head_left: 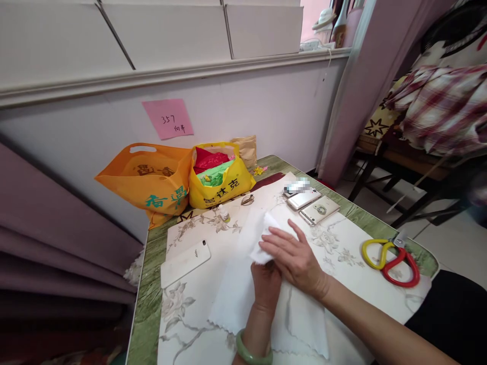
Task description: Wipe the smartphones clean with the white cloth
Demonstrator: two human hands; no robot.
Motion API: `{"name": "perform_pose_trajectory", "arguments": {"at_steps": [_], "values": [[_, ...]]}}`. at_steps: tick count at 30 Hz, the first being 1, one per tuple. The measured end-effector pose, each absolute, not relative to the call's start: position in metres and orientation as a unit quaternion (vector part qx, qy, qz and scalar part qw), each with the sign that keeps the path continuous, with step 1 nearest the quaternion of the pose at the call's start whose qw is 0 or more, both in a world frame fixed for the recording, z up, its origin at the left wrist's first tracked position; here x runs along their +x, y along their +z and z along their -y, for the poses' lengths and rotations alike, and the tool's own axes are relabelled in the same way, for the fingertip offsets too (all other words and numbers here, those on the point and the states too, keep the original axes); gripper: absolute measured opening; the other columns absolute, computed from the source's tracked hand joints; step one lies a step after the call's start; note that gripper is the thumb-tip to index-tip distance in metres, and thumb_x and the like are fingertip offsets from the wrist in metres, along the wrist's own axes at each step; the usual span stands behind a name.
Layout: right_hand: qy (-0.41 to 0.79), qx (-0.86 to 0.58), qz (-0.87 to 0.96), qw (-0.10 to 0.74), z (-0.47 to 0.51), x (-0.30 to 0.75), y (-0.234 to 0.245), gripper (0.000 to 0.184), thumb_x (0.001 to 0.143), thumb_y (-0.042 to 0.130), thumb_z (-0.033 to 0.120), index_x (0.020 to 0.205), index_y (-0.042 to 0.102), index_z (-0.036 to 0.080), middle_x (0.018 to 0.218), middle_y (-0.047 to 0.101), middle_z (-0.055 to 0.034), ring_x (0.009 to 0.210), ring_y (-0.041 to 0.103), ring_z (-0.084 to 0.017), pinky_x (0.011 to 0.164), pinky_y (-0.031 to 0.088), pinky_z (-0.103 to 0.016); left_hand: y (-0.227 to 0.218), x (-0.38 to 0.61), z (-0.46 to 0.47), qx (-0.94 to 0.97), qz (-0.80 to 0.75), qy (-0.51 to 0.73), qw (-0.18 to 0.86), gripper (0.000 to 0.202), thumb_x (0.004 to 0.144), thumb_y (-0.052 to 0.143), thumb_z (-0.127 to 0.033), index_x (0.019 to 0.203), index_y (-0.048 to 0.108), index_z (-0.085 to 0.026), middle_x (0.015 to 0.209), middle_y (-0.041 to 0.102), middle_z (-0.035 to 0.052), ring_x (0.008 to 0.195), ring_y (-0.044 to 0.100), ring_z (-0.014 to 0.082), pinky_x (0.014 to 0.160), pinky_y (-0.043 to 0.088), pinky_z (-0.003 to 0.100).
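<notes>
Over the table, my right hand (292, 258) presses its nearly straight fingers on a folded white cloth (264, 235), holding it from above. Just below, my left hand (265, 286) is closed, and a small dark patch shows at its fingers. What it grips there is mostly hidden by the cloth and my right hand. Larger white cloth (232, 294) with wavy edges lies flat beneath both hands. A green bangle (254, 350) circles my left wrist.
Phones (319, 210) lie beyond my right hand, a white phone (186, 262) at left. Scissors (391, 261) with yellow and red handles lie at right. A small bottle (223, 213) and glasses (247, 199) stand near an orange bag (152, 177) and a yellow bag (224, 190).
</notes>
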State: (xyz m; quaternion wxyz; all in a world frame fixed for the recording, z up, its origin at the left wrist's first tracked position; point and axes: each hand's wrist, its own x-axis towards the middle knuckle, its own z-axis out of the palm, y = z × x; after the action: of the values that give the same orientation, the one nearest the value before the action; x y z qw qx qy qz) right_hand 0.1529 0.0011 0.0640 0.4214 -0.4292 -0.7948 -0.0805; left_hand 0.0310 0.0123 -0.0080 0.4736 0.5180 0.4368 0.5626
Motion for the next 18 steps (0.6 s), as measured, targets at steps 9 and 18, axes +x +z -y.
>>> {"name": "perform_pose_trajectory", "arguments": {"at_steps": [9,18], "values": [[-0.066,-0.514,0.754,0.404,-0.005,0.166,0.049,0.047,0.099,0.042,0.022,0.146,0.041,0.026,0.141,0.055,-0.0068,0.135,0.045,-0.024,0.119,0.011,-0.056,-0.007,0.027,-0.012,0.533,-0.428,0.584,0.438,0.021,0.084,0.065,-0.033,0.096,0.069,-0.017,0.095,0.074,0.0052,0.085,0.067,0.0186,0.083,0.054,0.03],[0.131,-0.643,0.555,0.512,-0.012,0.18,0.038,0.042,0.099,0.041,0.047,0.115,0.069,0.021,0.114,0.072,-0.0071,0.114,0.062,-0.03,0.111,0.033,-0.055,-0.002,0.031,-0.016,0.476,-0.411,0.625,0.463,0.027,0.082,0.068,-0.033,0.104,0.063,-0.019,0.092,0.07,0.0043,0.088,0.066,0.0181,0.083,0.053,0.029]]}}
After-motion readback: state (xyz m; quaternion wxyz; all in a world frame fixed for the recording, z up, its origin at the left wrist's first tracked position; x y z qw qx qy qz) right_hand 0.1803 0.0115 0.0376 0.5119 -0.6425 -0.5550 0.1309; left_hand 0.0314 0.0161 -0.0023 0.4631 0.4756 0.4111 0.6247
